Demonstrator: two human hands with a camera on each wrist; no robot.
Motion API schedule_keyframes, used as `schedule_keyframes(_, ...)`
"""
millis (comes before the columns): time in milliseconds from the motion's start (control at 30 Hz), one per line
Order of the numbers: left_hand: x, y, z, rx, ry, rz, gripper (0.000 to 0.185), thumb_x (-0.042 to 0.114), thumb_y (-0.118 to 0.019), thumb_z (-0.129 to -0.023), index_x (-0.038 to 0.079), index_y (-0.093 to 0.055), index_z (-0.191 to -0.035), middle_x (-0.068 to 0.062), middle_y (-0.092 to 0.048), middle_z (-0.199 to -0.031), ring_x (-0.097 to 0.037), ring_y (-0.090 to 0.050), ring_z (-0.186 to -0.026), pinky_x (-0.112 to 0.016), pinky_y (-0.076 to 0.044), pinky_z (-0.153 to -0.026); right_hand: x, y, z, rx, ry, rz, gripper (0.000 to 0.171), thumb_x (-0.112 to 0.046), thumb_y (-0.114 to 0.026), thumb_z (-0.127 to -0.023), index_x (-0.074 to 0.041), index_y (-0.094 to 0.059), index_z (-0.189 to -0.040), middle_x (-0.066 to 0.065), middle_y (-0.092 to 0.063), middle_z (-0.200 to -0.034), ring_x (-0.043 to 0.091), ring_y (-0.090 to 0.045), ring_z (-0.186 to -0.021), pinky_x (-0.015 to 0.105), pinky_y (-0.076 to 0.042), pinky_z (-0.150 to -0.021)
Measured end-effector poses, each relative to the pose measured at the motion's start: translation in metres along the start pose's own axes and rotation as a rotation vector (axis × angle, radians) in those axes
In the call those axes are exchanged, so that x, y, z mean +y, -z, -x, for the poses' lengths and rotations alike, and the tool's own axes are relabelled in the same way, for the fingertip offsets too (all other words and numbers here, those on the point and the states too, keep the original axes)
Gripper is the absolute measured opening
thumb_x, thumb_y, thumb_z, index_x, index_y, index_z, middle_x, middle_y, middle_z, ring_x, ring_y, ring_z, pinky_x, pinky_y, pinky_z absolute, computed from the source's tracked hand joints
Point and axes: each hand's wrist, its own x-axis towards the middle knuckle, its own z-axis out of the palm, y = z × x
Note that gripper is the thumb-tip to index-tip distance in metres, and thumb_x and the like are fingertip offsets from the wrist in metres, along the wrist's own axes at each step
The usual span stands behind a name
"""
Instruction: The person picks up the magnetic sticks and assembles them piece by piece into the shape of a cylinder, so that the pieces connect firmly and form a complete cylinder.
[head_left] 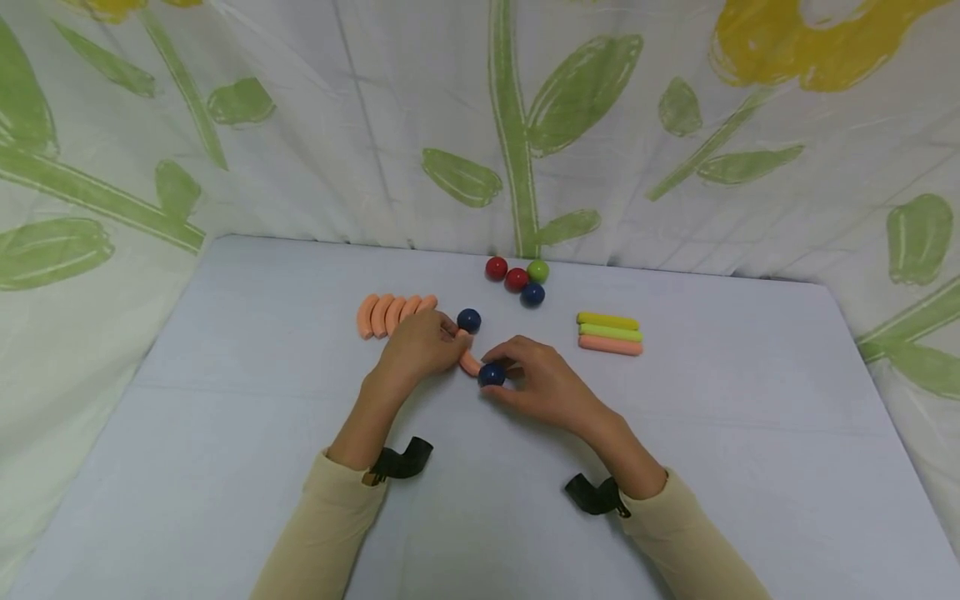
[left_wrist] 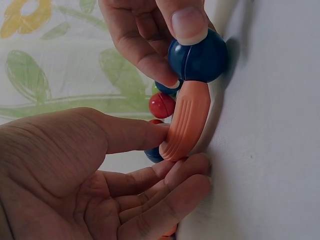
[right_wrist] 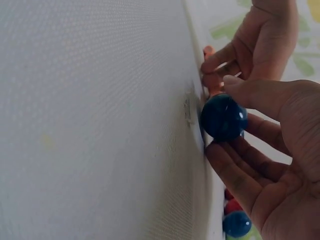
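Observation:
Between its thumb and fingers my left hand [head_left: 423, 346] pinches a curved orange piece [left_wrist: 189, 117] with grooves along its side. My right hand [head_left: 543, 379] grips a dark blue ball [head_left: 492, 375] with thumb and fingers. In the left wrist view, one end of the orange piece meets that ball. A second blue ball [head_left: 468, 320] sits just beyond the left fingertips, close to the piece's other end. Left of the left hand, several more curved orange pieces [head_left: 372, 317] lie side by side, partly covered by the hand.
Toward the back of the white table [head_left: 720, 467] are two red balls [head_left: 497, 267], a green ball [head_left: 537, 271] and another blue ball [head_left: 532, 294]. Three straight sticks [head_left: 610, 332], yellow, yellow-green and orange, lie stacked in a row at right. A flower-printed curtain [head_left: 420, 100] hangs behind.

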Motion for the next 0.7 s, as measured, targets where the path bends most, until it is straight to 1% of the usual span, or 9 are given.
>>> schedule_keyframes(167, -0.002, -0.001, 0.003, -0.003, -0.003, 0.001, 0.037, 0.031, -0.066, -0.1, 0.0, -0.078, -0.117, -0.013, -0.079, -0.117, -0.029, -0.072, -0.108, -0.044, -0.059, -0.093, 0.0, -0.001, 0.001, 0.002, 0.025, 0.029, 0.033, -0.015, -0.086, -0.09, -0.008, -0.075, -0.12, 0.004, -0.075, -0.115, 0.016, -0.07, -0.103, 0.035, -0.062, -0.094)
schedule_keyframes(267, -0.003, -0.002, 0.005, -0.005, -0.003, -0.001, 0.037, 0.032, -0.067, -0.1, 0.0, -0.078, -0.116, -0.012, -0.08, -0.114, -0.026, -0.073, -0.101, -0.039, -0.06, -0.086, 0.001, -0.002, 0.001, 0.005, 0.018, 0.053, 0.031, -0.017, -0.087, -0.09, -0.01, -0.076, -0.118, 0.002, -0.075, -0.114, 0.014, -0.069, -0.102, 0.034, -0.061, -0.093)
schedule_keyframes(333, -0.003, -0.002, 0.006, -0.007, 0.0, -0.002, 0.036, 0.032, -0.068, -0.1, 0.001, -0.079, -0.114, -0.009, -0.08, -0.105, -0.022, -0.071, -0.092, -0.033, -0.057, -0.076, 0.001, -0.002, 0.001, 0.004, 0.005, 0.068, 0.031, -0.018, -0.087, -0.089, -0.011, -0.076, -0.118, 0.001, -0.075, -0.112, 0.013, -0.068, -0.101, 0.033, -0.061, -0.092)
schedule_keyframes(400, -0.003, -0.001, 0.008, -0.012, 0.009, -0.001, 0.033, 0.032, -0.068, -0.101, 0.002, -0.08, -0.106, -0.006, -0.075, -0.088, -0.018, -0.066, -0.078, -0.027, -0.05, -0.065, 0.001, -0.001, 0.002, -0.003, -0.005, 0.075, 0.03, -0.018, -0.087, -0.09, -0.012, -0.076, -0.118, 0.001, -0.075, -0.112, 0.012, -0.068, -0.101, 0.033, -0.061, -0.092)
schedule_keyframes(433, -0.004, -0.001, 0.009, -0.013, 0.014, -0.001, 0.032, 0.032, -0.068, -0.101, 0.003, -0.081, -0.102, -0.003, -0.071, -0.08, -0.016, -0.062, -0.072, -0.025, -0.045, -0.061, 0.001, -0.001, 0.002, -0.007, -0.007, 0.078, 0.03, -0.018, -0.086, -0.09, -0.012, -0.076, -0.118, 0.001, -0.075, -0.112, 0.012, -0.069, -0.1, 0.032, -0.061, -0.092)
schedule_keyframes(500, -0.005, -0.002, 0.011, -0.007, 0.01, 0.004, 0.031, 0.032, -0.068, -0.101, 0.004, -0.081, -0.098, 0.002, -0.062, -0.07, -0.013, -0.056, -0.065, -0.023, -0.039, -0.057, 0.0, 0.0, 0.002, -0.016, -0.014, 0.082, 0.03, -0.017, -0.086, -0.091, -0.011, -0.076, -0.118, 0.001, -0.075, -0.112, 0.012, -0.069, -0.1, 0.033, -0.061, -0.092)
schedule_keyframes(567, -0.006, -0.002, 0.014, -0.009, 0.004, 0.025, 0.032, 0.032, -0.067, -0.102, 0.004, -0.08, -0.092, 0.003, -0.053, -0.062, -0.012, -0.05, -0.059, -0.023, -0.035, -0.054, -0.001, 0.001, 0.003, -0.024, -0.026, 0.088, 0.03, -0.017, -0.085, -0.091, -0.011, -0.076, -0.119, 0.001, -0.076, -0.113, 0.013, -0.07, -0.1, 0.033, -0.061, -0.092)
schedule_keyframes(633, -0.009, -0.003, 0.017, -0.006, -0.011, 0.062, 0.032, 0.032, -0.067, -0.102, 0.004, -0.08, -0.094, 0.005, -0.051, -0.059, -0.01, -0.049, -0.056, -0.023, -0.036, -0.053, -0.002, 0.003, 0.005, -0.025, -0.043, 0.093, 0.03, -0.017, -0.085, -0.091, -0.011, -0.076, -0.119, 0.002, -0.077, -0.114, 0.013, -0.071, -0.101, 0.034, -0.061, -0.093)
schedule_keyframes(700, -0.013, -0.003, 0.021, -0.014, -0.027, 0.099, 0.032, 0.033, -0.066, -0.102, 0.004, -0.079, -0.097, 0.005, -0.053, -0.056, -0.01, -0.05, -0.055, -0.023, -0.038, -0.054, -0.003, 0.005, 0.007, -0.024, -0.062, 0.09, 0.031, -0.017, -0.085, -0.091, -0.011, -0.076, -0.12, 0.002, -0.077, -0.115, 0.014, -0.072, -0.102, 0.035, -0.061, -0.094)
